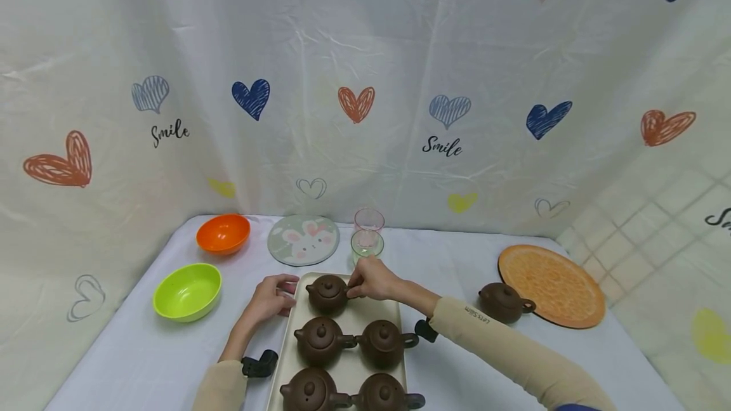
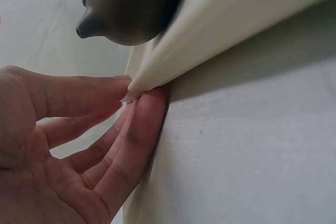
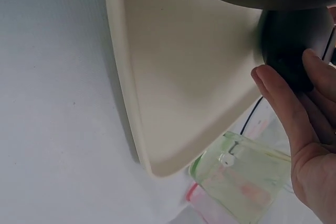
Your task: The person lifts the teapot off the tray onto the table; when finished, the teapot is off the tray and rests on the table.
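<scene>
Brown teapot (image 1: pixel 327 293) sits between left hand (image 1: pixel 273 297) and right hand (image 1: pixel 374 279).

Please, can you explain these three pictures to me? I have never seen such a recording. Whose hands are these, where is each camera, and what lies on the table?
A person works with two bare hands; there is no machine. The wide picture comes from a camera on the head; the two close ones come from cameras on the wrists. On the white table lies a beige tray with five brown teapots. The right hand holds the far teapot by its handle side. The left hand touches the tray's edge with straight fingers. Around stand a sixth teapot, a green bowl, an orange bowl, a rabbit mat, an orange mat and two glasses.
</scene>
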The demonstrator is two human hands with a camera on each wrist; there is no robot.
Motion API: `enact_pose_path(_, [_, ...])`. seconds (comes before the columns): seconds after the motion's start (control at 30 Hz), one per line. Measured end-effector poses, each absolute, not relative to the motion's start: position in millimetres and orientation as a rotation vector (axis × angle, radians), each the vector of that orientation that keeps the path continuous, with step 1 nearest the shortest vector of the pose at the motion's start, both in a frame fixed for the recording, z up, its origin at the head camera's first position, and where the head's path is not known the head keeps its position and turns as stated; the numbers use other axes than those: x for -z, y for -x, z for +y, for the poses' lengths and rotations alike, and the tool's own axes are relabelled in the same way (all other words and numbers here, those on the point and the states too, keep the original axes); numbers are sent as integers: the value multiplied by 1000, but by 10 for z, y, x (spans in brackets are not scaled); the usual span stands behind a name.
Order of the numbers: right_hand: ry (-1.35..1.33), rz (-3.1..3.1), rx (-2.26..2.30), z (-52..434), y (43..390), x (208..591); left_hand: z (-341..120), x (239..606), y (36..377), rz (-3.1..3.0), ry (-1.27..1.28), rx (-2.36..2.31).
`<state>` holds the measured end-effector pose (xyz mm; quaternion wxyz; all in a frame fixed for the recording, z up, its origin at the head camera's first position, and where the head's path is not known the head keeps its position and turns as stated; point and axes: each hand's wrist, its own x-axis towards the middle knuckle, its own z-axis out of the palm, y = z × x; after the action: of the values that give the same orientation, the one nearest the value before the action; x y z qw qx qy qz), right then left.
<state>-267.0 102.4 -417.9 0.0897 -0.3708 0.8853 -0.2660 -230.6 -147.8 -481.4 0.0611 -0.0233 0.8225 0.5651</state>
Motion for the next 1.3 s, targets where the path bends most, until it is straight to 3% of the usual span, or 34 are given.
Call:
enact_pose_path(0.63, [1141,2560,989,1318,2641,3890,-1488,4786,2308,2498,85,-1684])
enact_pose_path(1.3, [900,2594,1123,2355,2704,3713,-1470,4834,2322,2521,94,-1665])
